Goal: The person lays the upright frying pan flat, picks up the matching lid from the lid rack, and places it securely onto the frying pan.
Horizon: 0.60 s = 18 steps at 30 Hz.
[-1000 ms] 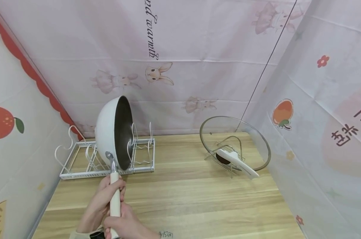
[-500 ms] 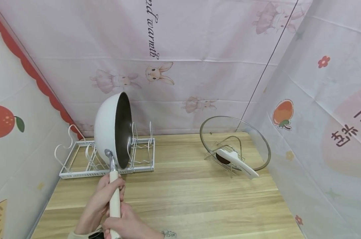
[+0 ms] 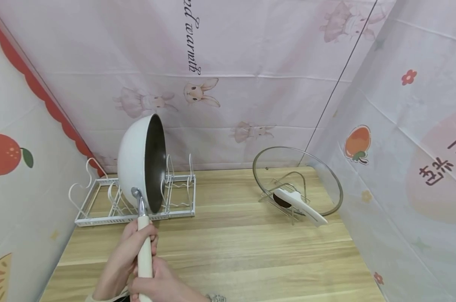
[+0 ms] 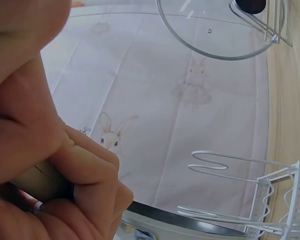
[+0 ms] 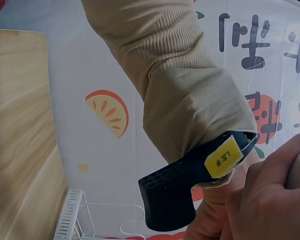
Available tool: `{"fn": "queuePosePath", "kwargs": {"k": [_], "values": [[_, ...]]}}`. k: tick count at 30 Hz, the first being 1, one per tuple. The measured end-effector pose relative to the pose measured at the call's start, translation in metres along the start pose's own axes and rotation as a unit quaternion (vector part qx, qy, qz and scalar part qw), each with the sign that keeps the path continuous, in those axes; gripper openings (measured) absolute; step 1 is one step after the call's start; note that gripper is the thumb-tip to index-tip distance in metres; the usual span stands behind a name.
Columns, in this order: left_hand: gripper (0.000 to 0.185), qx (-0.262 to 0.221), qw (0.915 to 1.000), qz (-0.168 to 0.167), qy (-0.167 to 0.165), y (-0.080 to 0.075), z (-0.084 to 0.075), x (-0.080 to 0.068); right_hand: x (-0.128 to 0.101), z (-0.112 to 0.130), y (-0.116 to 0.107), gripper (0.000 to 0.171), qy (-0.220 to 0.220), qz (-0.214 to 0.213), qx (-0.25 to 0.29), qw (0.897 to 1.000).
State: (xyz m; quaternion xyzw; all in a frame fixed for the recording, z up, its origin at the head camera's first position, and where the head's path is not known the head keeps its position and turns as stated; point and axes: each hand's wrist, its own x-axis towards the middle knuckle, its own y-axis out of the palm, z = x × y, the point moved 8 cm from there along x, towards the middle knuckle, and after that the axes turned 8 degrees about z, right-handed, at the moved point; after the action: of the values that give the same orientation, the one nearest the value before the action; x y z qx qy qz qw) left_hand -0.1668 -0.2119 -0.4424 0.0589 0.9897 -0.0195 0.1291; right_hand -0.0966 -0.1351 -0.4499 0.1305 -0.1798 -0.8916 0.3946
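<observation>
Right hand (image 3: 156, 285) & pan handle (image 3: 145, 256) end cut off at btm edge.

White wok (image 3: 137, 161) tipped on edge, dark inside facing right, cream handle (image 3: 145, 256) pointing down, above the rack (image 3: 99, 209).

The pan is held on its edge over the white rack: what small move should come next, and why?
Probably lower it a little into a slot. Both hands, left hand and right hand, grip the handle; the pan stands on edge above the white rack, between its wire dividers. Whether it touches the rack is unclear.
</observation>
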Motion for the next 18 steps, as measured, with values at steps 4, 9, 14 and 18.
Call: {"fn": "queuePosePath", "kwargs": {"k": [4,9,14,18], "values": [[0.01,0.003,0.9999,-0.006,-0.014,0.001,-0.001,-0.003,-0.001,0.002,0.001,0.01,-0.016,-0.001,-0.009,1.0],[0.007,0.005,0.9998,-0.01,-0.017,0.001,-0.004,-0.006,-0.003,0.006,0.002,0.01,-0.041,0.011,-0.016,0.999],[0.009,0.005,0.9999,-0.011,-0.008,0.002,-0.009,-0.008,-0.005,0.01,0.004,0.01,-0.059,0.027,-0.004,0.998],[0.009,0.004,0.9999,-0.01,-0.006,0.003,-0.012,-0.009,-0.008,0.012,0.005,0.015,-0.057,0.027,0.01,0.998]]}}
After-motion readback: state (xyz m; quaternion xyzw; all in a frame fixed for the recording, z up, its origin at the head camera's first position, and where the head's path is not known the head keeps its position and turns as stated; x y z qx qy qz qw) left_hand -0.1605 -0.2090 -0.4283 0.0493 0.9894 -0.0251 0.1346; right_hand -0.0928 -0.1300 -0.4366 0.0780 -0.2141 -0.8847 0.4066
